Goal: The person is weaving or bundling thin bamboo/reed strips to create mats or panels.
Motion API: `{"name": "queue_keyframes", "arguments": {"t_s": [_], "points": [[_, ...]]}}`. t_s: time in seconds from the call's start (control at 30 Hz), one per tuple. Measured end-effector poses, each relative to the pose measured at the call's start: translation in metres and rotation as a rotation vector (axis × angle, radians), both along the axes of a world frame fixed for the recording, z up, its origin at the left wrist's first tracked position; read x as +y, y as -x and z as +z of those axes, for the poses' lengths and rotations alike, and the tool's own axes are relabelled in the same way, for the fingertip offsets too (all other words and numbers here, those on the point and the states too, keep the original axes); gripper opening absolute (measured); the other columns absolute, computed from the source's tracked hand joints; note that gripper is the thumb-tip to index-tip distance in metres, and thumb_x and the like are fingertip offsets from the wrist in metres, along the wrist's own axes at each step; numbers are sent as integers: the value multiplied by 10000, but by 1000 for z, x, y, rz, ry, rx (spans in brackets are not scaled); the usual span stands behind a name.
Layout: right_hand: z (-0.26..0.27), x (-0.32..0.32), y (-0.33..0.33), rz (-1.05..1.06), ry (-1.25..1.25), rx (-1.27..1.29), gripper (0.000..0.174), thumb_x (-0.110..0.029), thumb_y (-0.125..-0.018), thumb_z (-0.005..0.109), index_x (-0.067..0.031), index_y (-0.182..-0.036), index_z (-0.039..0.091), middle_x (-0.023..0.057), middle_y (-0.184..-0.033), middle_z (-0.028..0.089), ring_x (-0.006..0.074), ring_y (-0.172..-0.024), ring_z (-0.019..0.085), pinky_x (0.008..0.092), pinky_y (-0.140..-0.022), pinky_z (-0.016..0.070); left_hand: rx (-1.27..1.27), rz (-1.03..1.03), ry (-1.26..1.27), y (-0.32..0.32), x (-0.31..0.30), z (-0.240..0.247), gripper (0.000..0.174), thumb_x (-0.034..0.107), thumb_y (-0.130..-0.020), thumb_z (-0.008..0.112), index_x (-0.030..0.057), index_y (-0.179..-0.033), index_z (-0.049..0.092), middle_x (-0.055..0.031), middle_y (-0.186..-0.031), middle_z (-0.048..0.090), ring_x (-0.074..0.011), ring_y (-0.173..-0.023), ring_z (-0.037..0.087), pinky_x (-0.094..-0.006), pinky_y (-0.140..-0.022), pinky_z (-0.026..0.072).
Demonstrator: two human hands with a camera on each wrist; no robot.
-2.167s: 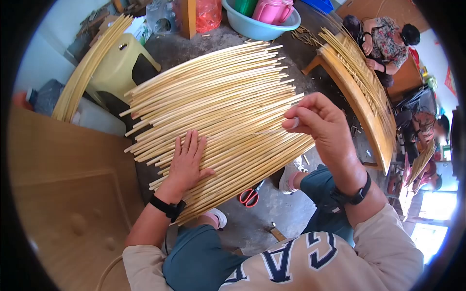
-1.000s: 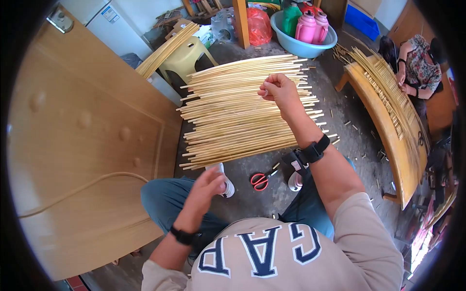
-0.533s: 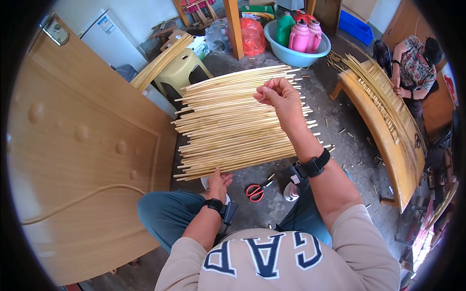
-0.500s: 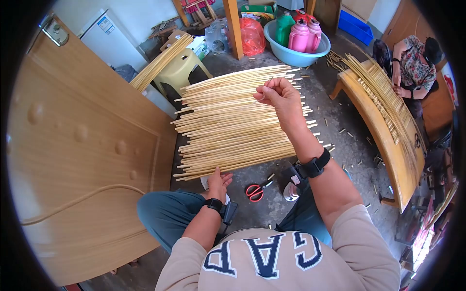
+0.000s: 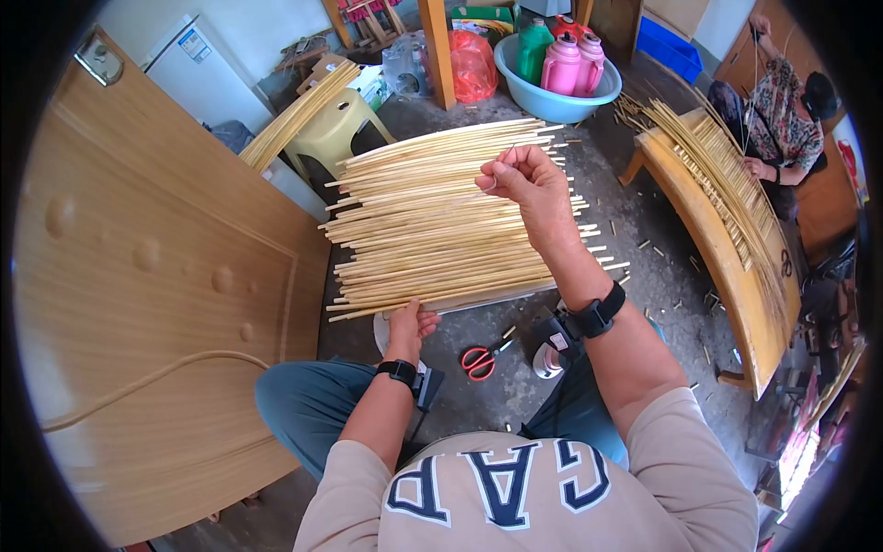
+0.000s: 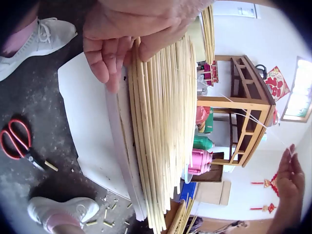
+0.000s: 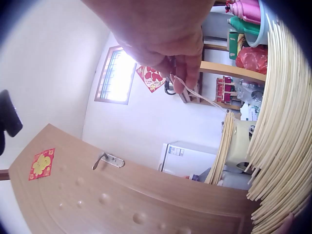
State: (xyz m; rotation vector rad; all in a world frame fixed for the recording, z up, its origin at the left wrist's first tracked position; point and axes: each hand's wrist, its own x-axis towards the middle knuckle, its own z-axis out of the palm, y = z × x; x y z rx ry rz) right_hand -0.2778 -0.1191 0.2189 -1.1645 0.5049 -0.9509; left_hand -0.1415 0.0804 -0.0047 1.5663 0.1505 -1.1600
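A wide layer of slender pale sticks [image 5: 441, 216], side by side, lies in front of me. My left hand [image 5: 407, 327] holds its near edge, thumb over the front sticks and fingers below, as the left wrist view shows. Under the sticks a white, flat-sided support [image 6: 87, 122] shows. Above the far right part of the layer, my right hand [image 5: 536, 189] is raised and pinches a thin white thread [image 7: 197, 95]. In the right wrist view the thread runs from the fingertips toward the sticks; a short dark tip sticks up above the fingers in the head view.
Red-handled scissors [image 5: 478, 362] lie on the floor between my feet. A wooden door [image 5: 156, 276] stands at left, a yellow stool [image 5: 338, 129] with a stick bundle behind. At right, another person [image 5: 782, 120] works at a curved wooden bench [image 5: 713, 248]. A blue basin [image 5: 561, 106] holds flasks.
My left hand left its flat spot on the sticks and came to grip their near edge, where more white now shows beneath. My right hand still pinches thread. The other person has raised a hand.
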Motion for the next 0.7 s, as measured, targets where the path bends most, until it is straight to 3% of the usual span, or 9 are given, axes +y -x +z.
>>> {"name": "queue_keyframes", "arguments": {"t_s": [0.3, 0.5, 0.57, 0.7], "points": [[-4, -5, 1, -77, 8, 55, 35, -33, -882, 555, -13, -888, 526, 81, -847, 619, 145, -750, 637, 253, -680, 533, 8, -145, -80, -7, 15, 0, 348, 368, -913, 513, 31, -990, 548, -155, -850, 640, -236, -707, 655, -318, -537, 505], [-5, -6, 6, -54, -18, 155, 66, -52, -881, 558, -2, -919, 538, 90, -850, 629, 148, -739, 639, 258, -682, 539, -44, -136, -173, -5, 22, 9, 249, 260, -885, 565, 49, -1013, 543, -102, -789, 603, -206, -647, 617, -319, -537, 500], [-5, -5, 6, -52, -20, 173, 70, -51, -880, 556, 0, -925, 539, 91, -847, 628, 146, -730, 638, 258, -676, 538, -133, 56, -113, -8, 22, 24, 221, 217, -876, 555, 63, -1032, 523, -59, -774, 567, -173, -681, 583, -318, -596, 490], [-8, -7, 8, -67, -14, 221, 81, -56, -874, 560, -2, -931, 540, 91, -841, 626, 140, -715, 635, 260, -667, 535, -679, 334, 285, -11, 16, 99, 171, 135, -867, 553, 48, -1004, 499, -45, -856, 547, -115, -753, 530, -265, -630, 464]]}}
